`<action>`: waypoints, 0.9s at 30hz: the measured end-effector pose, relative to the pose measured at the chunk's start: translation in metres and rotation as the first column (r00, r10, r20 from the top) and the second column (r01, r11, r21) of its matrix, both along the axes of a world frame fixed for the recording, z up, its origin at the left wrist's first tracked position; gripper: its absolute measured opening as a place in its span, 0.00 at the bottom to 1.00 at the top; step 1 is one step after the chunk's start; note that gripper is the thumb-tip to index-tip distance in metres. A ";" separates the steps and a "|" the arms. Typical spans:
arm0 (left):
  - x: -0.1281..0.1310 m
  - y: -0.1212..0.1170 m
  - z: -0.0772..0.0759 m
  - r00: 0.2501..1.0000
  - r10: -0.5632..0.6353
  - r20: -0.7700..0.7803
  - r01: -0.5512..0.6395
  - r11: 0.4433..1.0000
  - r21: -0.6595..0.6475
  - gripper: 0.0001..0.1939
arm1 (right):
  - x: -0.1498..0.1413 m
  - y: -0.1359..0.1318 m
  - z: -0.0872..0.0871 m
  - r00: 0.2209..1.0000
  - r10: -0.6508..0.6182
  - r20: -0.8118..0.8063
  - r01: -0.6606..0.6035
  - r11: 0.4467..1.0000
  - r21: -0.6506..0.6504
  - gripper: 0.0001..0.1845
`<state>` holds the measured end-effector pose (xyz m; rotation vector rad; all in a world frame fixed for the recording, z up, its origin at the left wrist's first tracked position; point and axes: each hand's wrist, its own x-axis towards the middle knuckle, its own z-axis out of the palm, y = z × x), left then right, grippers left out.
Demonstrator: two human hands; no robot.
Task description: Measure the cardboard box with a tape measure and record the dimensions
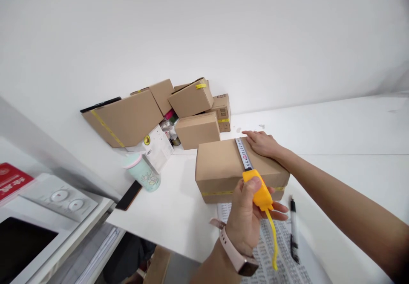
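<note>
My left hand (247,209), with a pink-banded smartwatch (238,254) on its wrist, is closed around a yellow tape measure (258,190), thumb on top. A yellow strap (273,239) hangs from the case. The silver blade (243,154) is drawn out across the top of a brown cardboard box (217,160), reaching toward its far edge. My right hand (263,143) rests flat on the box top beside the blade, fingers stretched toward the blade's far end. Yellow tape runs along the box's near side.
Printed sheets (268,250) lie in front of the box, with a pen (294,228) on them. Several cardboard boxes (198,130) are stacked against the wall. A mint tumbler (143,173) stands at the left by a dark flat object (129,195). A white appliance (60,198) is lower left.
</note>
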<state>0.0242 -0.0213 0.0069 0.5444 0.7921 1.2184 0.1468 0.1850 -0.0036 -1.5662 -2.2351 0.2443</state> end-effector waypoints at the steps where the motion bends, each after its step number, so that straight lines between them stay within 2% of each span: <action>1: 0.000 0.000 0.000 1.000 -0.004 0.000 0.004 1.000 -0.008 0.35 | 0.000 -0.001 0.001 1.000 0.012 0.013 -0.012 1.000 0.011 0.31; 12: 0.007 0.009 0.014 0.995 0.012 0.095 -0.005 0.997 -0.079 0.29 | 0.000 -0.002 0.000 0.992 0.104 0.076 -0.108 0.993 0.049 0.34; 19: 0.009 0.015 0.021 0.997 -0.013 0.081 0.021 0.995 -0.102 0.26 | -0.002 -0.003 0.003 0.994 0.093 0.055 -0.094 0.996 0.008 0.34; 24: 0.006 0.020 0.028 0.996 -0.069 0.064 0.075 0.992 -0.102 0.27 | -0.003 -0.004 0.002 0.995 0.090 0.051 -0.090 0.996 -0.001 0.32; 27: 0.005 0.020 0.026 0.995 -0.082 0.050 0.086 0.993 -0.076 0.28 | -0.002 -0.004 0.002 0.995 0.089 0.048 -0.089 0.996 0.000 0.32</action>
